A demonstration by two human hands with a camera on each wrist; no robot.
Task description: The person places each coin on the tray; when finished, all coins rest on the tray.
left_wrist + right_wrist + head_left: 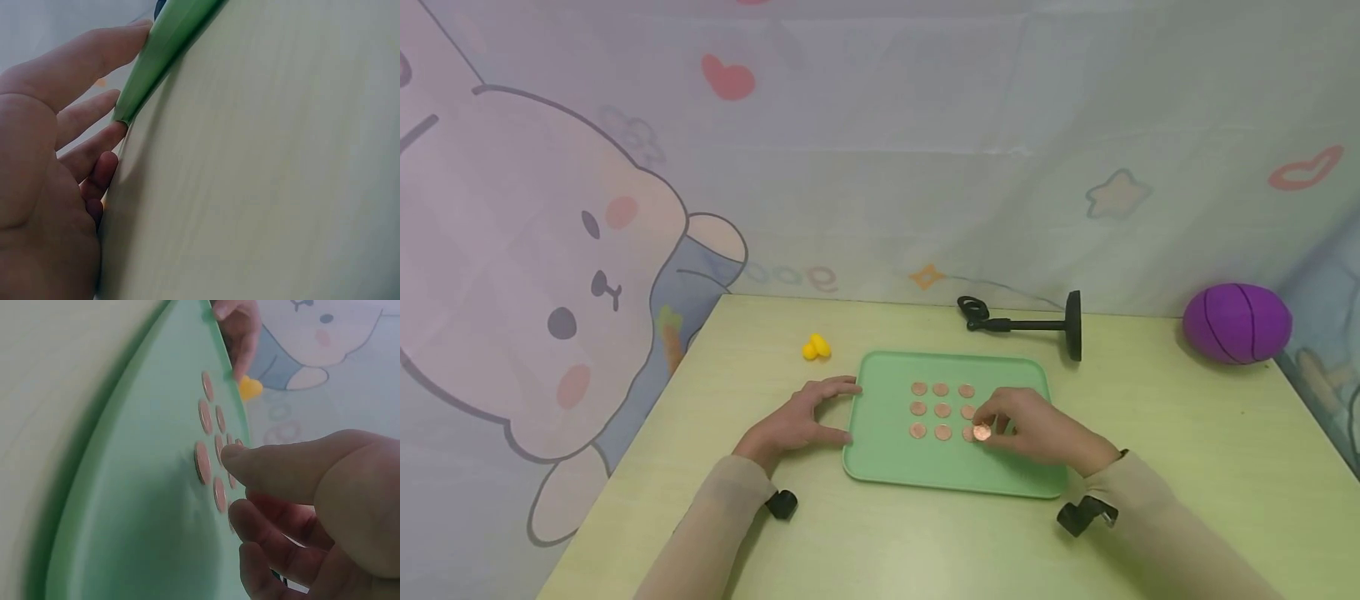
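Note:
A light green rectangular tray (pixel 880 462) lies on the table with copper-coloured coins (pixel 942 410) set out on it in three rows of three. My right hand (pixel 1026 425) is over the tray's right half, pinching one bright coin (pixel 982 432) between thumb and fingertips. In the head view that coin overlaps the right-hand coin of the front row. The right wrist view shows the thumb (pixel 275 465) and bent fingers close beside the coins. My left hand (pixel 793 423) rests at the tray's left rim, its thumb and fingers spread apart and touching the edge (pixel 156 59).
Behind the tray, to the left, sits a small yellow toy (pixel 817 347). A black stand with a round base (pixel 1073 327) lies on its side at the back. At the back right is a purple ball (pixel 1237 323) with dark lines. A printed cloth (pixel 880 167) hangs behind the table.

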